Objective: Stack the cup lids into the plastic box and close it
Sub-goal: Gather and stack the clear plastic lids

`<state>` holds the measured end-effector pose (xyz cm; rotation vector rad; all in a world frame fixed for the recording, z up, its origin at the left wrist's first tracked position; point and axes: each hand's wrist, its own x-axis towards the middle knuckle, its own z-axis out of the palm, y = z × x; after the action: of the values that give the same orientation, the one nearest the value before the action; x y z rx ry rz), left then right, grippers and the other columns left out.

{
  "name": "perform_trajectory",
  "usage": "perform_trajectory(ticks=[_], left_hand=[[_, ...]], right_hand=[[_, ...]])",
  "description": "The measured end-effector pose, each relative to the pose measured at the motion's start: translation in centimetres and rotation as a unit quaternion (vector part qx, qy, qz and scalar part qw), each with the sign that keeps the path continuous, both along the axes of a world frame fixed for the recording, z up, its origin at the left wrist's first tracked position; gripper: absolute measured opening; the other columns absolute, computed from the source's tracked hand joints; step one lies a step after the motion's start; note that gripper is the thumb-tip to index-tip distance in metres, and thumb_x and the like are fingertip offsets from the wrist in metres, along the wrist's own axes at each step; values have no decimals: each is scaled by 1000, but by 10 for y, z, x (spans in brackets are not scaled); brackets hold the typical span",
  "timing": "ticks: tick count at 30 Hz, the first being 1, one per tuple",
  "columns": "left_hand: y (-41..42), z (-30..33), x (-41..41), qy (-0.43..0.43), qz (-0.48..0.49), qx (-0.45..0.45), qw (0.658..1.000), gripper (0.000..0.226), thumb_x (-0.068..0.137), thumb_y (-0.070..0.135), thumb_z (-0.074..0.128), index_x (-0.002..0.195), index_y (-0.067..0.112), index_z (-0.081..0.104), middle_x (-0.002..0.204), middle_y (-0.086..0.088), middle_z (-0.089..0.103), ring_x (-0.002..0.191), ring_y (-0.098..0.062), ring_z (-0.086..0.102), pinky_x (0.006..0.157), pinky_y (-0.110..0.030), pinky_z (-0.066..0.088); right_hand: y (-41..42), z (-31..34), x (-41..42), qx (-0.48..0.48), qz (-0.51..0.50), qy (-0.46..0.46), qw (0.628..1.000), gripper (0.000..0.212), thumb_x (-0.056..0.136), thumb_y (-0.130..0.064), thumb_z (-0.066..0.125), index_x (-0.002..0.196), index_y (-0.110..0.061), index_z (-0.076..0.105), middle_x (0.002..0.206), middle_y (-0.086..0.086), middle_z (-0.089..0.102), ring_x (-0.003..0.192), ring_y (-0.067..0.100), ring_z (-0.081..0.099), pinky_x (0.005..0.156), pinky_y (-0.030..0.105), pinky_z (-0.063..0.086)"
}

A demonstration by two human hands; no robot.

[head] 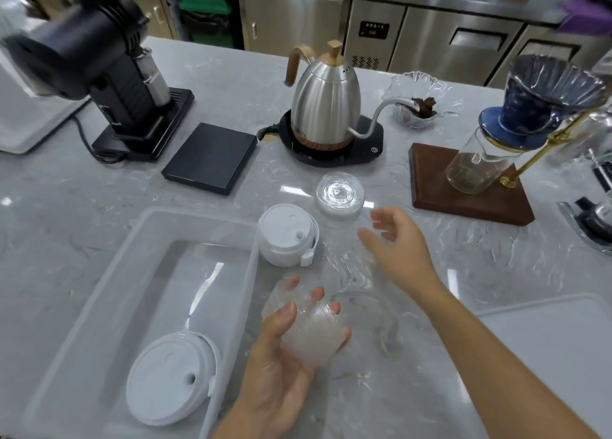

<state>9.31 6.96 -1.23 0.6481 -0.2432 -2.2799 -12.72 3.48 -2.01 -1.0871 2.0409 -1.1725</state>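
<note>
**Light, slick lids: hold them by the rim**

Your left hand (291, 336) cups a clear lid stack (311, 336), fingers curled round it, just right of the plastic box (231, 293). Your right hand (397, 240) hangs spread near the white lids (286, 236). They look thin, flexible and slippery.

Premises: café or coffee-bar work area. Evidence: marble-pattern desk (99, 207) carrying coffee grinder (112, 74), gooseneck kettle (326, 107), black scale (210, 157), pour-over dripper stand (480, 177); stainless undercounter refrigeration units (430, 38) behind.
</note>
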Motion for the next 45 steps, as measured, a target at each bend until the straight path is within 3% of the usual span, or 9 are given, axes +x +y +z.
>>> perform_trajectory(ticks=[5,9,12,18,25,31,36,41,45], left_hand=[[-1,-3,1,-9,-3,10,1000,88,32,23,103,115,23,71,112,-19,68,96,-40,68,76,-57,60],[-4,-6,2,5,-5,23,1000,92,27,18,104,113,22,72,106,-18,68,89,-41,69,71,-57,60],[-5,-8,3,4,-2,28,1000,94,21,15,104,110,20,72,101,-19,69,83,-40,70,67,-58,59],[-8,-9,0,1,3,40,999,104,15,13,103,112,17,65,95,-19,65,80,-40,62,65,-57,57],[-7,-9,0,-22,-1,30,999,105,15,17,103,113,17,65,98,-18,66,81,-39,64,67,-56,58],[-5,-11,0,-49,-7,24,998,107,15,19,103,114,19,63,97,-17,67,79,-38,66,67,-54,58],[2,-14,-5,-70,-8,30,997,107,15,23,104,114,21,64,98,-17,66,78,-38,65,67,-53,57],[12,-11,-15,-113,5,21,993,86,38,20,98,117,21,65,99,-16,69,79,-35,66,71,-52,58],[20,-4,-19,-142,14,-5,990,80,47,21,91,122,19,63,106,-16,74,94,-36,69,79,-51,56]], right_hand=[[-83,-2,-33,120,-20,-18,992,74,86,-53,70,143,-13,44,142,8,53,125,23,55,96,32,43],[-118,1,-34,190,21,65,979,89,78,-61,74,145,-10,44,144,8,52,130,28,52,106,39,43],[-122,0,-29,231,54,119,964,90,77,-59,76,146,-13,42,150,9,46,137,31,45,111,48,39],[-118,3,-28,237,68,89,965,82,74,-48,84,140,-15,47,143,8,51,134,30,45,110,48,41],[-105,0,-26,261,90,106,955,81,69,-53,86,130,-12,52,134,9,54,127,31,50,105,47,46],[-69,-8,-16,217,67,78,971,64,69,-48,87,110,-19,47,105,-2,57,94,19,56,68,30,44],[-16,-13,-7,118,2,-43,992,64,71,-27,90,124,-18,54,116,-2,61,104,17,62,91,30,51],[46,0,18,1,-36,-236,971,28,80,5,77,100,-12,73,87,2,78,83,18,72,71,22,56],[83,23,50,-79,-38,-256,963,32,75,-4,80,101,-20,69,90,1,77,82,11,71,71,20,56]])
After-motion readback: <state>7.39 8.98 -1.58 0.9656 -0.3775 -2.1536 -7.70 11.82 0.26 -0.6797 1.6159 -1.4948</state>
